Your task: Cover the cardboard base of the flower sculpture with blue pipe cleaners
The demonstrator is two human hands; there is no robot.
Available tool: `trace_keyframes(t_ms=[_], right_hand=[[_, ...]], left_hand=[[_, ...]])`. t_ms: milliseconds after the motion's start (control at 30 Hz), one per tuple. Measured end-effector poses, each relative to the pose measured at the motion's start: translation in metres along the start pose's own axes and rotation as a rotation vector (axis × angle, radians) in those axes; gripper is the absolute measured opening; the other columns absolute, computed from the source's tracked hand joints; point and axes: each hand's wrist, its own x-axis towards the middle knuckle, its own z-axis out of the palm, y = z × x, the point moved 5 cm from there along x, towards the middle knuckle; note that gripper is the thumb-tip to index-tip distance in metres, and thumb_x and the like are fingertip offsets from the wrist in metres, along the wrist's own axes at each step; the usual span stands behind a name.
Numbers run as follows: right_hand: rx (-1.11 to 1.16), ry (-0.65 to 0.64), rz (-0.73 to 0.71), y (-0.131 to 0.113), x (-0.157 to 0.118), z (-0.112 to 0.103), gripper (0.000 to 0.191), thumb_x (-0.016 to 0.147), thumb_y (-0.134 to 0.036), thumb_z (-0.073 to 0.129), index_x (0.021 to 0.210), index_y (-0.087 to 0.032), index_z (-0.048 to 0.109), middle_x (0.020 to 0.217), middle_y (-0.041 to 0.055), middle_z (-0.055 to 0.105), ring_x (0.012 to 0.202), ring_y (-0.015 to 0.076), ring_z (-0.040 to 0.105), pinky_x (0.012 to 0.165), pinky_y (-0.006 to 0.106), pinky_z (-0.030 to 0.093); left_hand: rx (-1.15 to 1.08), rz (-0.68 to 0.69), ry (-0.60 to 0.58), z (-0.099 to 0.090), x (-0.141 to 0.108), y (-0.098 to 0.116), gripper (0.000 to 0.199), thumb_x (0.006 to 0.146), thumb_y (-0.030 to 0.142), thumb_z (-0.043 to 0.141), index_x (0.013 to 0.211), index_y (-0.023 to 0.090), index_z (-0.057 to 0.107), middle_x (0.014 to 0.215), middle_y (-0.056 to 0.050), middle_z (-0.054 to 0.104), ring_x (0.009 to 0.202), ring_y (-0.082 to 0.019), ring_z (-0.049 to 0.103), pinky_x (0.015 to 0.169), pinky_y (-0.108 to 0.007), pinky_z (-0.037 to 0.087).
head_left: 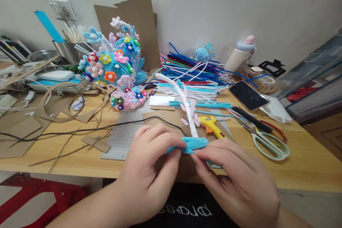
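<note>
In front of me, a fuzzy light-blue pipe-cleaner piece (194, 144) is pinched between both hands. My left hand (153, 165) grips its left end with thumb and forefinger, and my right hand (237, 176) grips the right end the same way. Just behind it rises a white wrapped stem (190, 115) with small pink and blue petals; whether it joins the blue piece I cannot tell. A yellow hot glue gun (212, 125) lies right behind my right hand, on brown cardboard (165, 117).
A blue flower-covered craft (109, 71) stands at the back left. Bundles of pipe cleaners (192, 74) lie at the back. Scissors (267, 144) and a phone (248, 95) are on the right. Cardboard rings (44, 105) lie left; a black cable (107, 127) crosses the table.
</note>
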Motion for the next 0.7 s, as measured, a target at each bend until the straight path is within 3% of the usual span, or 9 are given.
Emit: trace_keyframes(t_ms=[433, 700], right_hand=[[-0.005, 0.01, 0.016, 0.0004, -0.0035, 0.0024, 0.008, 0.087, -0.009, 0.065, 0.086, -0.017, 0.067, 0.076, 0.0019, 0.071, 0.069, 0.014, 0.067, 0.064, 0.026, 0.054], [0.033, 0.013, 0.02, -0.0015, -0.0039, 0.0026, 0.014, 0.086, -0.008, 0.065, 0.096, -0.018, 0.066, 0.084, 0.003, 0.071, 0.075, 0.0157, 0.067, 0.069, 0.029, 0.056]], left_hand=[[0.033, 0.011, 0.003, 0.002, 0.0023, 0.0057, 0.022, 0.085, 0.007, 0.051, 0.097, 0.026, 0.055, 0.089, 0.004, 0.059, 0.085, -0.015, 0.055, 0.083, -0.037, 0.036], [0.076, 0.016, 0.014, 0.0038, 0.0046, 0.008, 0.018, 0.085, 0.008, 0.052, 0.093, 0.025, 0.053, 0.086, 0.003, 0.057, 0.082, -0.015, 0.053, 0.081, -0.037, 0.035]])
